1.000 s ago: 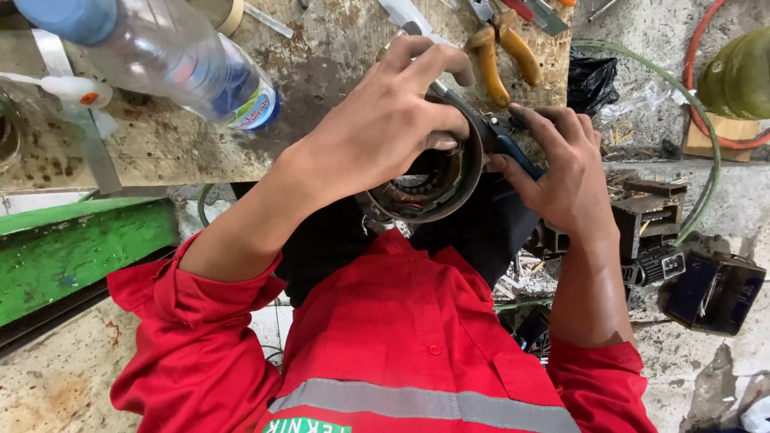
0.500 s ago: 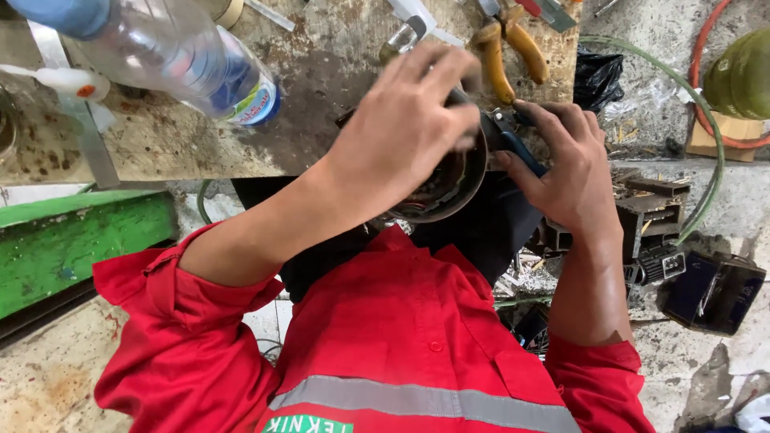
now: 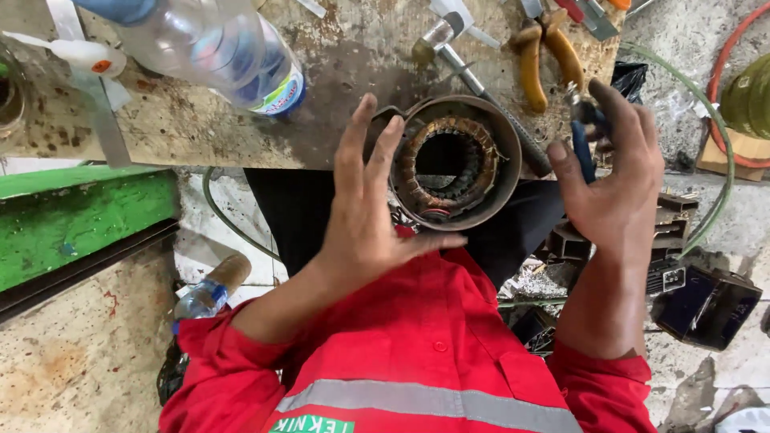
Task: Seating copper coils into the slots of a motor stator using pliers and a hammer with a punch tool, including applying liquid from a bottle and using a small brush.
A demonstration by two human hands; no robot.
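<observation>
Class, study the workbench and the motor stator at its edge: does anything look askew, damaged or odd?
The stator hangs half off the bench edge, propped by the left hand. A plastic bottle lies on its side. The right hand holds blue-handled pliers.

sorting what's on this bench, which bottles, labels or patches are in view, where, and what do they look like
Clear plastic bottle: lying on the bench, top left, blue cap; its label band is white, blue and green.
Small bottle: on the floor, lower left, clear with a brown top.
Green patch: on the red workwear, bottom edge, white lettering.
</observation>
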